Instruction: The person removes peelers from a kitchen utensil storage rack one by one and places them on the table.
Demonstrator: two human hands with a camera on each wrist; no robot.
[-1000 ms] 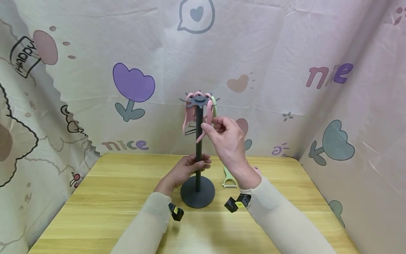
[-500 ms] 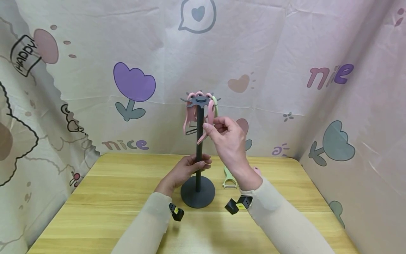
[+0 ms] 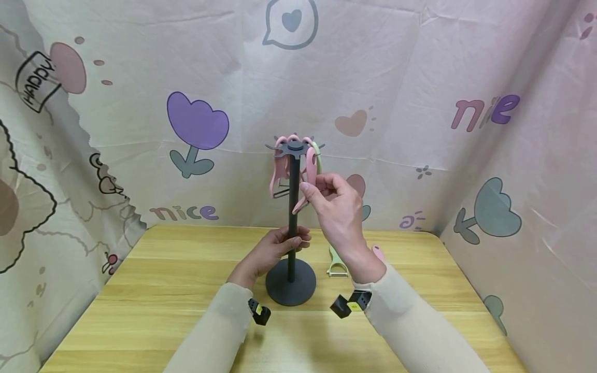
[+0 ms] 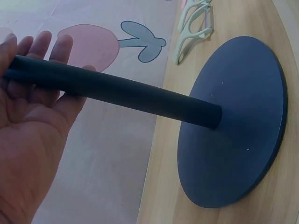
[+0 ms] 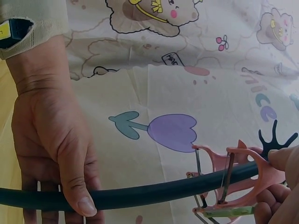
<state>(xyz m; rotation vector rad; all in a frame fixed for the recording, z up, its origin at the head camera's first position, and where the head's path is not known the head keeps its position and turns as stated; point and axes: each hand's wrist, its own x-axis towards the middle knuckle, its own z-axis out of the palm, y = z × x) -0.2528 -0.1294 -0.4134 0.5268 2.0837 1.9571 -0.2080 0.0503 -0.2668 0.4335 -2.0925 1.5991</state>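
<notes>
While a printed cloth [image 3: 401,67] hung behind, a wooden counter [image 3: 186,290] carried one stand [image 3: 293,184], round base [image 3: 290,292] down and hooks [image 5: 271,147] spread at its top. The left hand [image 3: 275,246] gripped the pole low down, thumb and fingers clamped on it. The right hand [image 3: 340,207] pinched one pink peeler [image 3: 311,166] between thumb and fingers, just beside the upper pole; whether its loop sat on a hook could not be told. From the hooks hung three other pink peelers [image 3: 279,166] and one green peeler [image 3: 318,158]. On the counter, near the right wrist, lay another green peeler [image 3: 333,255] and a pink piece [image 3: 378,252], partly hidden by the arm. The left wrist view showed pale green frames [image 4: 179,45] past the base, too overlapped to count. Two small black cameras [image 3: 342,306] sat at the cuffs. Side-on, the right wrist view showed several metal blades [image 5: 227,177] that the head view mostly hid.
</notes>
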